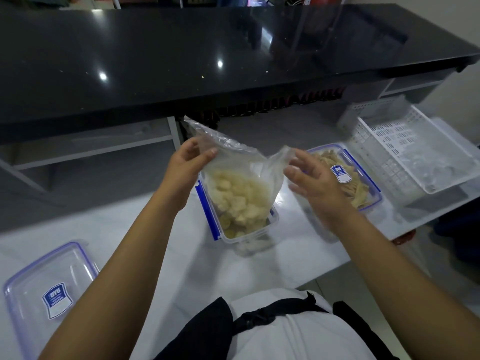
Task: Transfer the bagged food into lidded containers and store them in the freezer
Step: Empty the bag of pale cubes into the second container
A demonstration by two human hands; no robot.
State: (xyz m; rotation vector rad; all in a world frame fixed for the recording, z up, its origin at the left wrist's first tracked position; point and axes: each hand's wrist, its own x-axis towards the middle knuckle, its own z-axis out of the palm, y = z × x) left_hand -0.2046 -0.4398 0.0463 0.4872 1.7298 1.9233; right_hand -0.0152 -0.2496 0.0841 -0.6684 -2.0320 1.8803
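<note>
Both forearms reach forward over the white desk (pixel 161 255), the elbows low near the body. The left hand (pixel 185 165) is raised with the wrist bent, and its thumb and fingers (pixel 207 154) pinch the upper edge of a clear plastic bag (pixel 233 162). The right hand (pixel 315 183) is turned with its back to the camera; its fingers are spread and only lightly bent, beside the other flap of the bag, and I cannot tell if they grip the plastic.

The bag hangs between the two hands, and its lower part with pale food pieces (pixel 237 196) sits inside an open clear container with blue clips (pixel 207 216) at the middle of the desk. To the right, partly behind the right hand, stands a closed container of pale strips (pixel 361 178). A loose lid (pixel 49 284) lies at the near left. A white perforated basket (pixel 413 152) stands far right.
</note>
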